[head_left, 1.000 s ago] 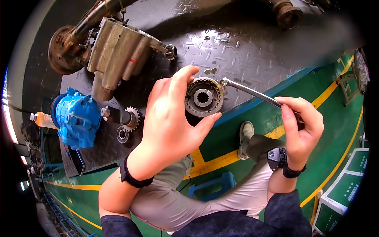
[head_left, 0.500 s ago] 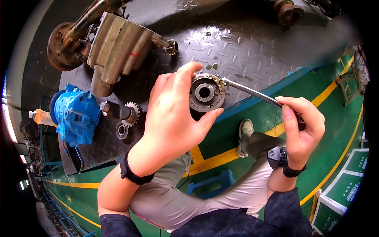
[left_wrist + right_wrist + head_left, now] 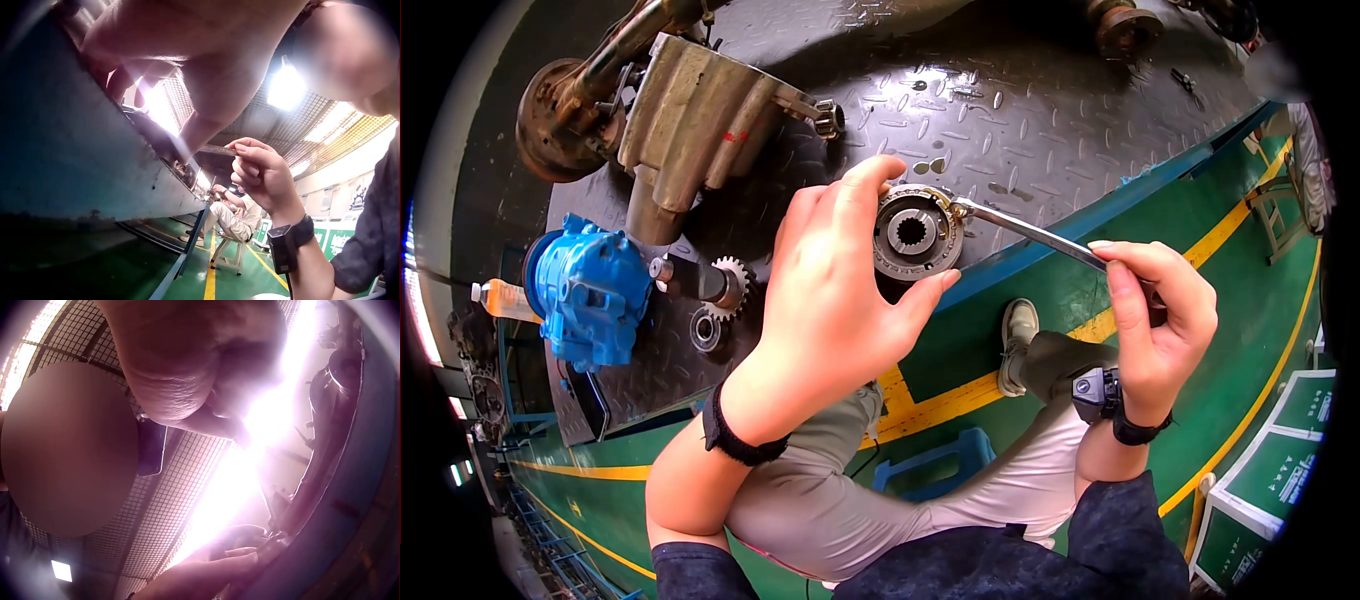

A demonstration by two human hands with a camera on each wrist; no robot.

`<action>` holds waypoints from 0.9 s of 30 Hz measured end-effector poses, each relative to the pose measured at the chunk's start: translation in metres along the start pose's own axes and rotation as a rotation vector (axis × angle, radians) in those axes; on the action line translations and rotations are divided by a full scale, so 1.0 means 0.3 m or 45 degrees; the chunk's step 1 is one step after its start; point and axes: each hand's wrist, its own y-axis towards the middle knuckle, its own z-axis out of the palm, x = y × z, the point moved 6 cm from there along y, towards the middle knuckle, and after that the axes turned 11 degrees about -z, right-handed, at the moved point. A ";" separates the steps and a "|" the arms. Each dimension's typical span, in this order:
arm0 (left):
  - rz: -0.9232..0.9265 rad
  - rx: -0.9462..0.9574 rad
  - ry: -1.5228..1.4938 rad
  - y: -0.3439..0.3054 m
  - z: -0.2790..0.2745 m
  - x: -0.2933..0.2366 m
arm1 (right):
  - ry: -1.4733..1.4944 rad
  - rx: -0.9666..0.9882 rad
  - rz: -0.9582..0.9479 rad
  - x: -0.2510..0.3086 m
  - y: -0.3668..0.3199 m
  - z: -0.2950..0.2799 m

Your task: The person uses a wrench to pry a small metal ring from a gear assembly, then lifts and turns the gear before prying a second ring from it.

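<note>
In the head view my left hand (image 3: 820, 290) holds a round toothed metal gear hub (image 3: 943, 250) at the table's near edge. Its thumb is at the near side and a fingertip at the far side. A splined hole opens in the hub's middle. Thumb and fingers of my right hand (image 3: 1155, 325) pinch one end of a slim chrome wrench (image 3: 1035, 233). The wrench's other end meets the hub's upper right rim. From the left wrist, the right hand (image 3: 265, 175) shows again with the wrench. Glare blurs the right wrist view around the hand (image 3: 187, 369).
On the dark treadplate table (image 3: 1040, 150) stand a grey metal housing (image 3: 700, 120) and a blue pump-like unit (image 3: 590, 290). Between them and the left hand lie a gear on a shaft (image 3: 725, 285) and a bearing (image 3: 706, 328). A blue stool (image 3: 940, 470) is below. Another person (image 3: 234, 215) sits beyond.
The head view shifts slightly. The hub's face shows flatter than a second ago, and the wrench's tip sits a little closer in on its rim. Both hands keep their hold.
</note>
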 end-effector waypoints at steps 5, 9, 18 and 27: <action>-0.016 -0.008 -0.028 0.005 -0.005 -0.001 | -0.005 0.012 0.009 -0.001 -0.003 -0.001; -0.036 -0.001 0.005 0.004 -0.011 -0.003 | 0.011 0.013 -0.002 0.006 -0.003 -0.006; -0.186 -0.002 -0.146 0.002 -0.007 -0.016 | 0.044 0.109 -0.239 0.014 -0.005 -0.009; -0.193 0.045 -0.124 -0.015 -0.020 -0.042 | 0.157 0.055 -0.194 0.024 -0.025 -0.015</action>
